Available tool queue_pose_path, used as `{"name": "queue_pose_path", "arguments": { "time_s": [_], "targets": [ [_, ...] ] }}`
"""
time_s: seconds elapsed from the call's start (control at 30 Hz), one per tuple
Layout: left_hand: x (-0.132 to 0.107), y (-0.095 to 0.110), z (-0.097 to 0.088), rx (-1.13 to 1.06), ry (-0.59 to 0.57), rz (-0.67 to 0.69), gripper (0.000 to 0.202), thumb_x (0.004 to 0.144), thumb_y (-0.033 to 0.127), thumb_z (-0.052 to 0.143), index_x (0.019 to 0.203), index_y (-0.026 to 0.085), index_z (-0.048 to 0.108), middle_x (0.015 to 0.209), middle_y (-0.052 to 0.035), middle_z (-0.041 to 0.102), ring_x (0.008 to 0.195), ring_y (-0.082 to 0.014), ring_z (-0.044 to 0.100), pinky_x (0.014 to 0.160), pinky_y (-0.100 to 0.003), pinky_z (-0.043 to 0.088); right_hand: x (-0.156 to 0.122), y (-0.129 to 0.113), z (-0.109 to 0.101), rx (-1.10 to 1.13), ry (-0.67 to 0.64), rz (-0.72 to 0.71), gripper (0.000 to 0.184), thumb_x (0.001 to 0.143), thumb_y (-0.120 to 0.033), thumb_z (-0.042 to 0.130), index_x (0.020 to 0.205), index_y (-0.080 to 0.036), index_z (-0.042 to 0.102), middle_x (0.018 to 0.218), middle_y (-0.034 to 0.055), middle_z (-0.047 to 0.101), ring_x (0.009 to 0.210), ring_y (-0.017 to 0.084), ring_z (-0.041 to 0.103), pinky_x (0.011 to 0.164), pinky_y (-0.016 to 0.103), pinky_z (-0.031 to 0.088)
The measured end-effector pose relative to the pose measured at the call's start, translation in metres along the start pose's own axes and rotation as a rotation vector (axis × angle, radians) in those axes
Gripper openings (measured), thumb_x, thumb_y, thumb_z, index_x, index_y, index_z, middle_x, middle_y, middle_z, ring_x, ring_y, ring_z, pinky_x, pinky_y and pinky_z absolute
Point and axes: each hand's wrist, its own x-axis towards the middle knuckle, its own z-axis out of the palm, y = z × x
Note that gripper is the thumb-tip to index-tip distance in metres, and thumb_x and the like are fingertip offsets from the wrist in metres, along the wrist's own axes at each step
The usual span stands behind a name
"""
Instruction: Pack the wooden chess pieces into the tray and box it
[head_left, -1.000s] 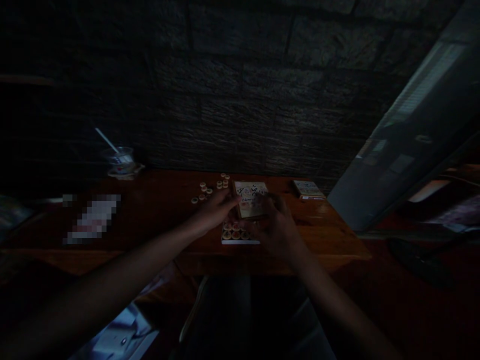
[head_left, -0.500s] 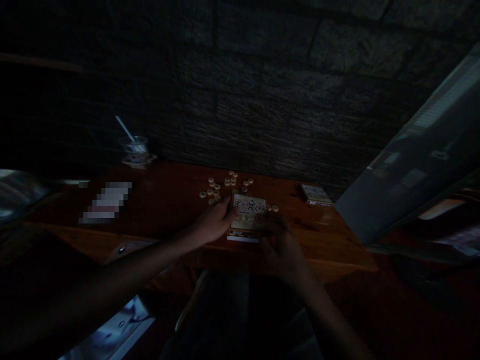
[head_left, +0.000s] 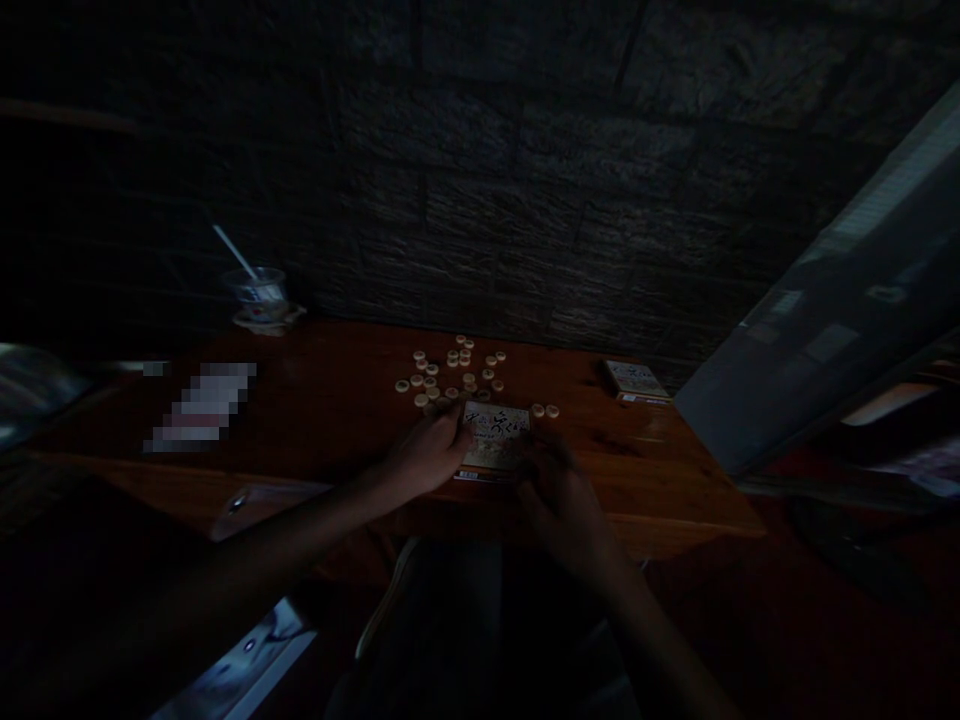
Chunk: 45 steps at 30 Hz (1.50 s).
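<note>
A small Chinese chess box [head_left: 495, 440] with dark brush lettering on its pale lid lies at the near edge of the wooden table. The lid sits down over the box, and no pieces show inside. My left hand [head_left: 431, 447] grips its left side, thumb toward the lid. At the right side, my right hand [head_left: 559, 485] has its fingers bent around the edge; dim light blurs the fingertips. Just beyond the box, several round chess pieces [head_left: 453, 358] are scattered. Two more pieces [head_left: 545, 410] lie by its far right corner.
A second, similar box [head_left: 636, 381] rests near the table's right end. At the back left stands a clear plastic cup [head_left: 264, 292] with a straw. A pixelated flat item [head_left: 206, 405] lies on the left of the table [head_left: 322, 400]. A stone wall [head_left: 480, 220] rises behind.
The lid has come down over the box, covering the pieces that showed at its near side. Both hands stay at its sides. The view has shifted slightly.
</note>
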Motion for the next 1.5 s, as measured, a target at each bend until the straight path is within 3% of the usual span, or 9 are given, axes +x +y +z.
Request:
{"name": "queue_pose_path", "arguments": {
  "time_s": [0.23, 0.37, 0.5, 0.7, 1.03, 1.2, 1.33, 1.4, 1.5],
  "targets": [
    [-0.001, -0.001, 0.005, 0.116, -0.034, -0.017, 0.039, 0.102, 0.038, 0.049, 0.129, 0.016, 0.066, 0.109, -0.0176, 0.077, 0.106, -0.031, 0.075, 0.091, -0.039, 0.056, 0.004, 0.009, 0.005, 0.266, 0.11, 0.112, 0.042, 0.084, -0.032, 0.067, 0.124, -0.02, 0.076, 0.137, 0.015, 0.068, 0.129, 0.032, 0.065, 0.114, 0.051, 0.051],
    [-0.002, 0.003, 0.005, 0.199, -0.056, -0.006, 0.043, 0.102, 0.038, 0.046, 0.134, 0.014, 0.064, 0.112, -0.0209, 0.077, 0.108, -0.0328, 0.074, 0.091, -0.041, 0.056, 0.013, 0.015, 0.001, 0.766, 0.187, 0.454, 0.044, 0.078, -0.042, 0.08, 0.118, -0.023, 0.074, 0.123, 0.0099, 0.076, 0.112, 0.028, 0.073, 0.102, 0.046, 0.058],
    [-0.002, 0.007, 0.004, 0.288, -0.084, -0.038, 0.044, 0.104, 0.038, 0.044, 0.137, 0.014, 0.061, 0.112, -0.0198, 0.077, 0.107, -0.0314, 0.075, 0.091, -0.04, 0.057, 0.025, 0.02, -0.007, 1.124, 0.159, 0.684, 0.037, 0.064, -0.033, 0.09, 0.096, -0.022, 0.075, 0.099, 0.0037, 0.081, 0.091, 0.021, 0.077, 0.085, 0.034, 0.062],
    [-0.003, 0.008, 0.004, 0.297, -0.078, -0.03, 0.041, 0.104, 0.038, 0.045, 0.131, 0.014, 0.064, 0.109, -0.0185, 0.077, 0.107, -0.032, 0.075, 0.094, -0.042, 0.056, 0.048, 0.009, 0.001, 1.076, -0.001, 0.674, 0.041, 0.059, -0.026, 0.093, 0.095, -0.021, 0.074, 0.093, 0.0055, 0.082, 0.09, 0.027, 0.08, 0.077, 0.035, 0.065],
    [-0.002, 0.008, 0.003, 0.14, -0.062, -0.062, 0.032, 0.099, 0.039, 0.055, 0.118, 0.017, 0.069, 0.11, -0.0191, 0.077, 0.108, -0.0364, 0.075, 0.097, -0.047, 0.055, 0.061, 0.005, 0.008, 1.139, -0.032, 0.69, 0.039, 0.058, -0.023, 0.093, 0.087, -0.023, 0.067, 0.092, 0.0066, 0.082, 0.104, 0.034, 0.079, 0.084, 0.045, 0.068],
    [0.005, -0.001, 0.001, -0.087, -0.022, 0.022, 0.037, 0.1, 0.045, 0.055, 0.126, 0.02, 0.066, 0.131, -0.0162, 0.073, 0.126, -0.0353, 0.067, 0.109, -0.048, 0.05, 0.057, 0.007, 0.008, 1.173, 0.015, 0.693, 0.045, 0.056, -0.022, 0.093, 0.091, -0.022, 0.065, 0.094, 0.0076, 0.083, 0.107, 0.035, 0.079, 0.088, 0.047, 0.067],
    [0.015, 0.002, 0.01, -0.658, -0.121, -0.253, 0.036, 0.1, 0.043, 0.056, 0.126, 0.019, 0.063, 0.119, -0.0147, 0.076, 0.105, -0.0309, 0.075, 0.083, -0.043, 0.063, 0.057, 0.005, 0.008, 1.226, 0.012, 0.69, 0.047, 0.058, -0.02, 0.091, 0.097, -0.02, 0.065, 0.096, 0.009, 0.083, 0.105, 0.036, 0.079, 0.088, 0.048, 0.066],
    [0.019, 0.01, 0.016, -0.913, -0.104, -0.369, 0.033, 0.1, 0.04, 0.056, 0.126, 0.02, 0.061, 0.119, -0.014, 0.076, 0.098, -0.0271, 0.076, 0.076, -0.038, 0.063, 0.058, 0.003, 0.007, 1.231, 0.014, 0.688, 0.045, 0.062, -0.021, 0.09, 0.099, -0.02, 0.065, 0.096, 0.0085, 0.083, 0.103, 0.035, 0.079, 0.087, 0.047, 0.066],
    [0.02, 0.024, 0.023, -0.962, -0.008, -0.353, 0.027, 0.099, 0.033, 0.059, 0.124, 0.023, 0.061, 0.133, -0.0116, 0.071, 0.107, -0.024, 0.073, 0.072, -0.03, 0.061, 0.061, 0.002, 0.003, 1.204, 0.054, 0.7, 0.039, 0.068, -0.025, 0.087, 0.099, -0.022, 0.064, 0.092, 0.0063, 0.082, 0.097, 0.032, 0.08, 0.083, 0.043, 0.067]
  ]
}}
